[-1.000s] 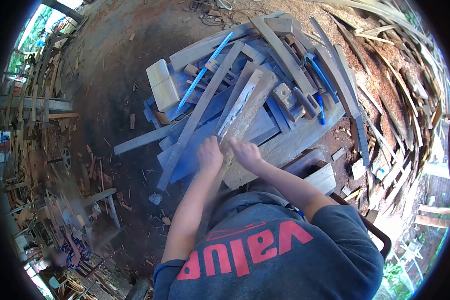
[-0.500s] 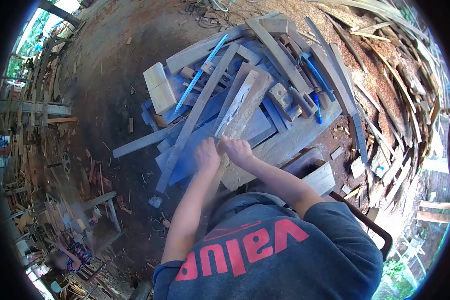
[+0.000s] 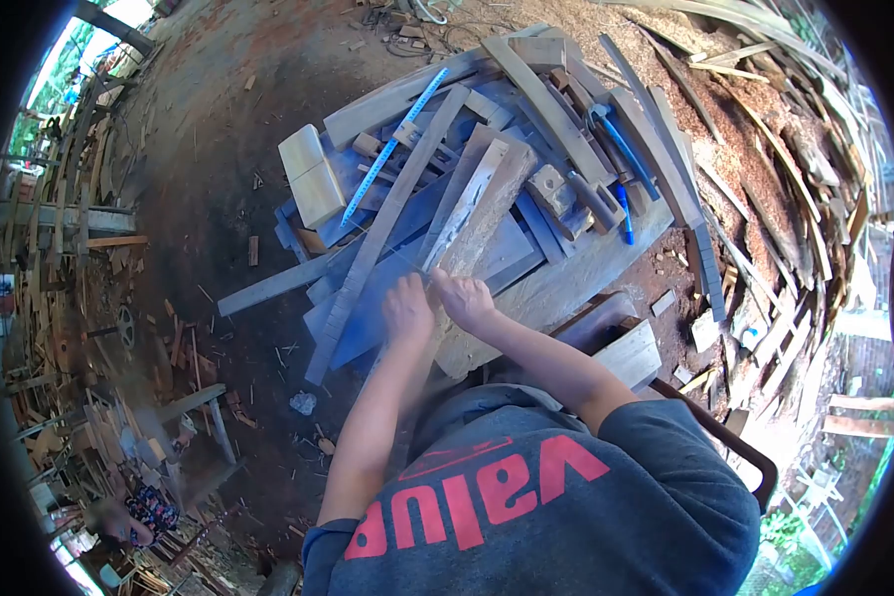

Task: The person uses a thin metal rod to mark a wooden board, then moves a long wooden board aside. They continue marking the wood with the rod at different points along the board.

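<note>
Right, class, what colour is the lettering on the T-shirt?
The lettering is pinkish red on a dark T-shirt, best seen in the head view.

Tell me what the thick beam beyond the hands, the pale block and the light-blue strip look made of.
Thick beam: apparently rough, unfinished wood, going by its brown, mottled face.
Pale block: probably bare wood, given its yellowish-tan faces.
Light-blue strip: plastic or coated metal, unclear which; evenly coloured, with small marks along it.
</note>
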`<state>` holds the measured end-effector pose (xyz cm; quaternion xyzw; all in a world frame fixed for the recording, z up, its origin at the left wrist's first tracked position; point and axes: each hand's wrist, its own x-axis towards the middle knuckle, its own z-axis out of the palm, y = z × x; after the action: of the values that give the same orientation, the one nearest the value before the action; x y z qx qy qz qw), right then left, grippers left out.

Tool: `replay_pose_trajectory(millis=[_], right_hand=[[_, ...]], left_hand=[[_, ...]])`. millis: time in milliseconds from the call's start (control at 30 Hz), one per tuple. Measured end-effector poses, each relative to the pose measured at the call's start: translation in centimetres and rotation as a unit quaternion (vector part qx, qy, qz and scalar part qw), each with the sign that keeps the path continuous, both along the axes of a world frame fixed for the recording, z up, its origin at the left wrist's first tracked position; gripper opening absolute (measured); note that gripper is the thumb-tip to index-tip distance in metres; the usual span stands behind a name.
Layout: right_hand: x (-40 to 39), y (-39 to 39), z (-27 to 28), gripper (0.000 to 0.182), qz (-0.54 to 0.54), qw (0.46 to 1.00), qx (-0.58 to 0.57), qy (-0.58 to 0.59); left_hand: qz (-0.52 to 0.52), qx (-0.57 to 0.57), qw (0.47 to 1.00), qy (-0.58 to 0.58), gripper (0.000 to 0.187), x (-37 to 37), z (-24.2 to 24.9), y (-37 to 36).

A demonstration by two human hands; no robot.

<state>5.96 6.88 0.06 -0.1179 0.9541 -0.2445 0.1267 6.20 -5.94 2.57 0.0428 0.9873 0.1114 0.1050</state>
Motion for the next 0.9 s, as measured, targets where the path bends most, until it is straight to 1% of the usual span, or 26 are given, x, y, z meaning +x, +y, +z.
replay_pose_trajectory(millis=[133, 200, 233, 300, 367, 433, 467, 500, 533, 567, 633, 700, 733, 800, 833, 900], right_hand=[[2.3, 2.6, 2.4, 0.029, 0.017, 1.000, -0.013, -0.002], [2.6, 3.1, 2.6, 0.016, 0.017, 0.998, 0.049, -0.046], [2.4, 2.6, 2.4, 0.016, 0.020, 0.997, 0.049, -0.047], [1.2, 1.2, 1.5, 0.015, 0.009, 1.000, 0.009, -0.008], [0.2, 0.2, 0.4, 0.014, -0.001, 1.000, 0.008, -0.016], [0.2, 0.0, 0.3, 0.013, -0.017, 1.000, 0.006, -0.023], [0.6, 0.5, 0.4, 0.016, -0.015, 1.000, -0.003, -0.016], [1.1, 1.0, 0.7, 0.019, -0.011, 1.000, -0.011, -0.011], [1.9, 1.7, 1.3, 0.019, -0.014, 1.000, -0.009, -0.013], [2.9, 2.5, 2.0, 0.018, -0.015, 1.000, -0.011, -0.023], [5.2, 3.9, 2.2, 0.018, -0.013, 0.999, -0.010, -0.038], [6.3, 4.8, 2.1, 0.015, -0.001, 0.996, 0.055, -0.066], [6.1, 4.4, 1.9, 0.015, 0.000, 0.996, 0.053, -0.069], [4.7, 3.2, 1.5, 0.022, -0.015, 1.000, -0.004, -0.009], [3.4, 2.5, 1.1, 0.022, -0.018, 1.000, -0.005, -0.010], [1.5, 1.1, 0.6, 0.029, 0.002, 0.998, 0.031, -0.046]], left_hand=[[0.003, 0.006, 1.000, 0.019, 0.023, 0.5, 0.5, 0.3], [0.005, 0.009, 1.000, 0.022, 0.023, 0.5, 0.0, 0.2], [0.000, 0.008, 1.000, 0.026, 0.024, 0.5, -0.2, 0.1], [0.000, 0.019, 1.000, 0.017, 0.025, 0.5, 0.0, -0.1], [-0.002, 0.029, 1.000, 0.008, 0.026, 0.5, 0.1, -0.2], [0.002, 0.032, 0.998, 0.059, 0.025, 0.5, -0.3, -0.6], [-0.001, 0.034, 0.998, 0.060, 0.025, 0.6, -0.7, -0.7], [0.010, 0.067, 0.994, 0.081, 0.024, 1.0, -1.5, -0.8], [0.021, 0.099, 0.990, 0.100, 0.023, 1.2, -1.8, -0.9], [0.019, 0.102, 0.990, 0.096, 0.023, 1.2, -2.2, -1.0], [0.022, 0.142, 0.982, 0.121, 0.023, 1.2, -2.3, -1.2], [0.029, 0.148, 0.981, 0.123, 0.023, 0.9, -2.6, -1.1], [0.028, 0.152, 0.980, 0.123, 0.024, 1.0, -2.6, -1.2], [0.029, 0.142, 0.983, 0.112, 0.025, 1.0, -2.6, -1.0], [0.032, 0.132, 0.985, 0.109, 0.025, 1.0, -2.5, -0.9], [0.028, 0.121, 0.986, 0.110, 0.026, 1.0, -2.5, -0.8]])
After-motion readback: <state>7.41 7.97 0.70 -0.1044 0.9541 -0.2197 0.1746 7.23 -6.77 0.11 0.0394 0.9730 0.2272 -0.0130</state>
